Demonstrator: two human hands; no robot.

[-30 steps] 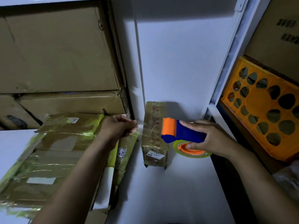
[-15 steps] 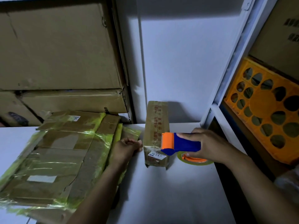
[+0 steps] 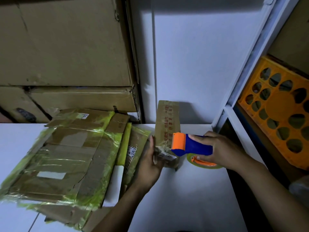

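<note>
A small brown taped parcel [image 3: 168, 121] with a white label lies on the white table [image 3: 184, 198], its long side running away from me. My left hand [image 3: 149, 162] holds its near left corner, thumb along the left side. My right hand [image 3: 220, 150] grips a blue and orange tape dispenser [image 3: 189, 144] with a yellowish tape roll [image 3: 203, 162] under it. The dispenser's orange head sits over the parcel's near right part.
A stack of flattened cardboard [image 3: 66, 158] wrapped in yellow-green tape lies on the table's left half. Large cardboard boxes [image 3: 63, 47] stand behind it. A white wall panel [image 3: 200, 56] rises at the back, and an orange perforated crate [image 3: 280, 118] sits on the shelf at right.
My left hand left the flattened cardboard and moved right onto the small parcel's near left corner. My right hand brought the tape dispenser left and down over the parcel.
</note>
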